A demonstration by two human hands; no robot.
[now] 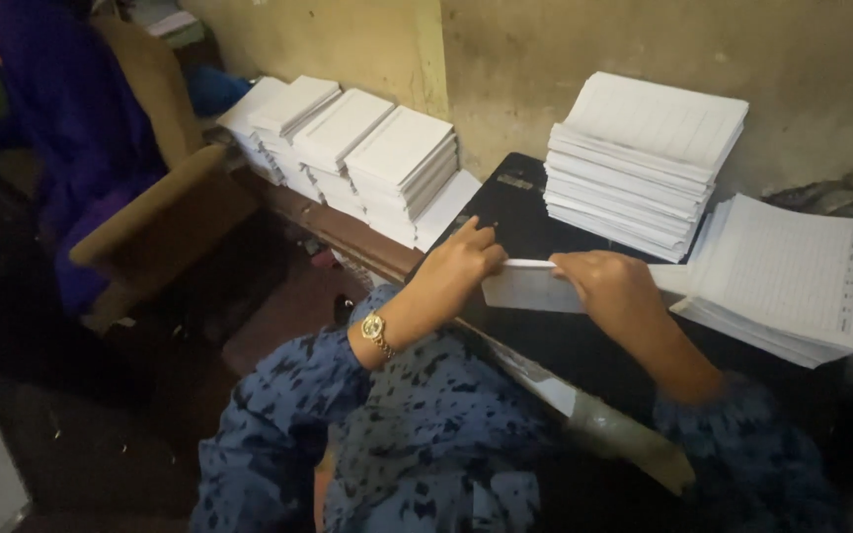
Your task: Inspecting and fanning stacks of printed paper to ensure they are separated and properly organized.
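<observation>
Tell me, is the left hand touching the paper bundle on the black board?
Touching: the head view shows the left hand gripping the paper bundle at its end.

Left hand [464, 259] and right hand [609, 286] side by side, fingers curled, gripping.

My fingers rest on a dark table [525, 222]; paper stacks [644, 158] lie beyond and beside them.

Head camera looks steeply down, close over the desk [505, 212].
</observation>
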